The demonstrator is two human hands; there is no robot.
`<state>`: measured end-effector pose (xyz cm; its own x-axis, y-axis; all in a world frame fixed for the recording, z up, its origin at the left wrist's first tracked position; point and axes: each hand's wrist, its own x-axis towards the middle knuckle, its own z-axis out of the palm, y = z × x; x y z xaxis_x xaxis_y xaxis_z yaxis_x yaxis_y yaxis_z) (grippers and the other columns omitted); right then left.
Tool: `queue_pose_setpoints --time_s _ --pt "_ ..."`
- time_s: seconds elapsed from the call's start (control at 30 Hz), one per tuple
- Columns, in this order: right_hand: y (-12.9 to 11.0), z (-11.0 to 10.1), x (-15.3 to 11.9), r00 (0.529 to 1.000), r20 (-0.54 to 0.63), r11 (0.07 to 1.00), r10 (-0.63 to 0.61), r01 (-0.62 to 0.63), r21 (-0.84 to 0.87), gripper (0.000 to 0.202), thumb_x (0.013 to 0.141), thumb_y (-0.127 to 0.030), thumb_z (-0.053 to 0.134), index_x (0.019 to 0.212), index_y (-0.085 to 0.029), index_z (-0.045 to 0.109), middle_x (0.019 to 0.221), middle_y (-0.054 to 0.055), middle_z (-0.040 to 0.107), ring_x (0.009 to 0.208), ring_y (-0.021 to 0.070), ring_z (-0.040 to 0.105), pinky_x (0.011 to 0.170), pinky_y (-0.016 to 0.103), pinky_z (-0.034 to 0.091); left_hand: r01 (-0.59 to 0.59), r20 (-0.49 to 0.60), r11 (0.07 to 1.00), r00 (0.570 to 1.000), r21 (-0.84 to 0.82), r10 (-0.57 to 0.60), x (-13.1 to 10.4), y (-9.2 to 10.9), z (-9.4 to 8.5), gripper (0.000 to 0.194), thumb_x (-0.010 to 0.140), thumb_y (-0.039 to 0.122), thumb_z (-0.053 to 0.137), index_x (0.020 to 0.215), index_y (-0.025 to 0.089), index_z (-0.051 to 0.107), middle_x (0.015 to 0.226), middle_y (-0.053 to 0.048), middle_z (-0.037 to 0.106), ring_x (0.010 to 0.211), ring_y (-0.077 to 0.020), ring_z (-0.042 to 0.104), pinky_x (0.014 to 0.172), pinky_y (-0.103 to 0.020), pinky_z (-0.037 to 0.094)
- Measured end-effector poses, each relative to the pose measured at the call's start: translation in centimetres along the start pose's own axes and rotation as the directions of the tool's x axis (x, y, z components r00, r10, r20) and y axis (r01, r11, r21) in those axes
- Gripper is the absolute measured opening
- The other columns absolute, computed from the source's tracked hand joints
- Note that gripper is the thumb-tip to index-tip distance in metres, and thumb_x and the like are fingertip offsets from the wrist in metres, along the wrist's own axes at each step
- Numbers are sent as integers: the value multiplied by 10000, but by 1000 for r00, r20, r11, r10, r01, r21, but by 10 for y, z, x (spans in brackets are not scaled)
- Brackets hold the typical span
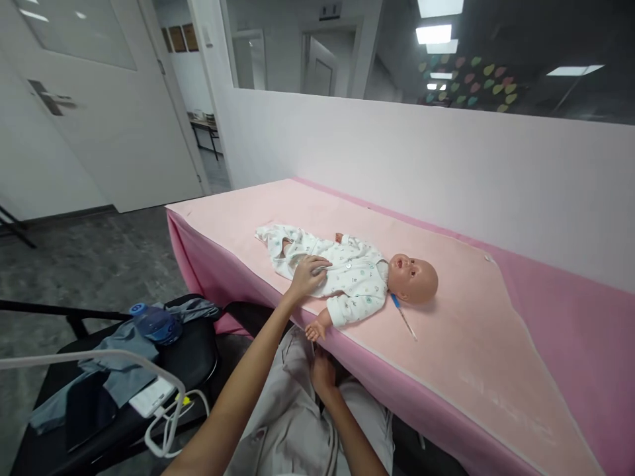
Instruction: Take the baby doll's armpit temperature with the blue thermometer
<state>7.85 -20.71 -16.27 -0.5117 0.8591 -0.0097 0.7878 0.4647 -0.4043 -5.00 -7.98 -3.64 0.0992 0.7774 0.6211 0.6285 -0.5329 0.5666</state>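
While the doll point(368, 266) is lying face up on the pink tabletop point(471, 370), its patterned garment point(360, 283) is covering trunk and legs, the feet being hidden in cloth. Left hand point(308, 274): resting over the garment's lower front, fingers partly curled; a small greyish item point(321, 268) is showing at the fingertips, mostly covered, and whether it is being gripped one cannot tell. Right hand point(322, 370): sitting low above pale trousers point(292, 423), near the tabletop's edge, its fingers obscured; openness and contents cannot be told. Blue-ended stick point(405, 319): lying just beside the doll's head, its markings being too small to read. White cable point(124, 356): crossing before the black chair point(196, 357), running out of frame at left.
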Motion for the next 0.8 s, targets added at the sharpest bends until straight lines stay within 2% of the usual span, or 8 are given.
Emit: queue_pose_setpoints --time_s 0.1,0.17,0.23,0.3,0.37,0.5,0.63,0.8 --pt "-19 18 -23 977 39 975 211 -207 -83 296 747 -82 561 998 -232 608 1060 121 625 937 300 623 681 382 512 -14 20 1000 1000 8 14 -1 0 0 298 733 111 495 933 211 692 1016 -15 655 956 -191 544 899 -355 390" --pt "-41 8 -40 986 95 990 137 -132 -57 249 750 -144 554 986 -195 616 1064 131 633 982 304 608 742 378 500 -17 22 1000 1000 10 17 -2 0 -1 329 716 97 483 946 212 689 1016 -15 652 962 -201 536 893 -362 387" --pt "-68 -21 -53 983 151 992 -103 90 86 184 809 -213 496 937 -216 628 986 72 667 918 233 629 767 315 480 -10 23 1000 1000 12 9 -3 1 -2 340 709 95 478 953 211 685 1009 -19 653 961 -211 534 881 -367 390" --pt "-90 -61 -56 955 64 934 -289 267 236 220 865 -229 430 970 -253 621 964 8 679 870 152 629 768 235 452 0 26 1000 1000 10 0 -5 1 -3 339 712 96 474 958 205 680 1003 -26 656 957 -217 537 882 -372 392" --pt "-99 -106 -41 949 -53 924 -311 315 218 253 895 -233 381 917 -246 633 841 -9 676 747 124 612 718 221 435 5 28 1000 1000 -17 -4 -6 2 -6 352 719 95 475 999 197 662 1000 -29 664 953 -213 547 900 -372 389" --pt "-68 -177 31 895 -413 986 -166 138 -96 250 897 -233 388 916 -197 634 873 72 656 844 184 578 806 302 409 11 28 996 1000 -91 -8 -9 1 -10 362 746 127 504 1089 178 609 984 -36 672 924 -203 564 880 -353 411" --pt "-20 -202 95 924 -313 930 -219 100 -354 146 821 -186 526 920 -159 630 934 104 643 955 235 554 882 357 373 1 20 997 1000 -74 0 -8 0 -9 284 784 163 519 1051 179 618 1033 -40 660 945 -203 558 879 -348 405" --pt "8 -198 106 932 -295 952 -209 125 -280 75 827 -209 549 851 -181 614 891 55 650 897 188 570 808 290 396 -8 34 998 999 -62 10 -7 1 -9 274 834 201 513 1094 212 597 1061 -27 654 970 -199 550 868 -347 399"
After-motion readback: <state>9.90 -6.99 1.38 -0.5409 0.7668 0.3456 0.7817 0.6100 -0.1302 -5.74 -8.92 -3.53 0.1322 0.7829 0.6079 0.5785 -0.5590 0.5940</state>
